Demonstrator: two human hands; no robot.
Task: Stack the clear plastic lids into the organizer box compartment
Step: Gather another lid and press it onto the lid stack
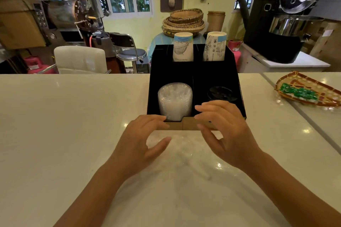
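A black organizer box (153,86) stands on the white counter. Its front left compartment holds a tall stack of clear plastic lids (175,100). The front right compartment holds dark lids (221,93). Both of my hands hover just in front of the box's brown cardboard front edge (184,125). My left hand (142,142) has its fingers curled and apart near the left compartment's front. My right hand (227,131) is spread, with fingertips over the box's front wall. Neither hand grips anything that I can make out. A faint clear plastic film (184,153) lies on the counter between them.
Two stacks of printed paper cups (183,48) (215,47) stand upside down in the box's back compartments. A woven tray with green packets (306,90) lies at the right. Chairs, woven baskets and coffee roasting machines stand behind the counter.
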